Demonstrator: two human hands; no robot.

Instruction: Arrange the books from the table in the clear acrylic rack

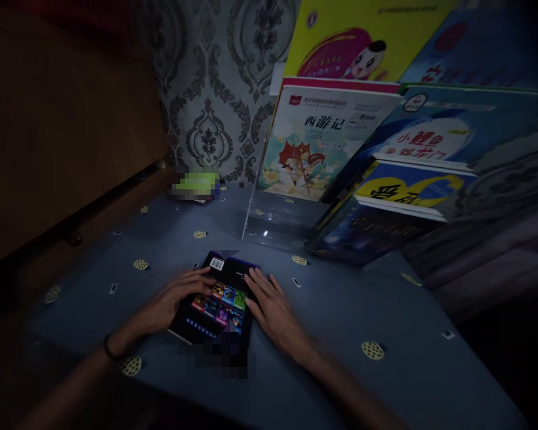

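A dark book [226,269] lies on the table with its back cover up, showing a white barcode near the far edge and rows of small colourful pictures. My left hand [179,298] rests over the book's left side, fingers stretched out across the cover; a black band circles that wrist. Along the opposite side, my right hand [271,307] lies with its fingers extended and touching the right edge of the cover. Neither hand is closed around the book. Part of the book's near end is blurred out by pixelation.
A clear stand [275,233] holds several upright books, among them a pale illustrated book [320,143] and a blue-and-yellow one [412,185]. A pixelated green-topped stack [197,184] sits at the back left. The blue patterned tablecloth [341,310] meets a brown wooden panel [72,131] at left.
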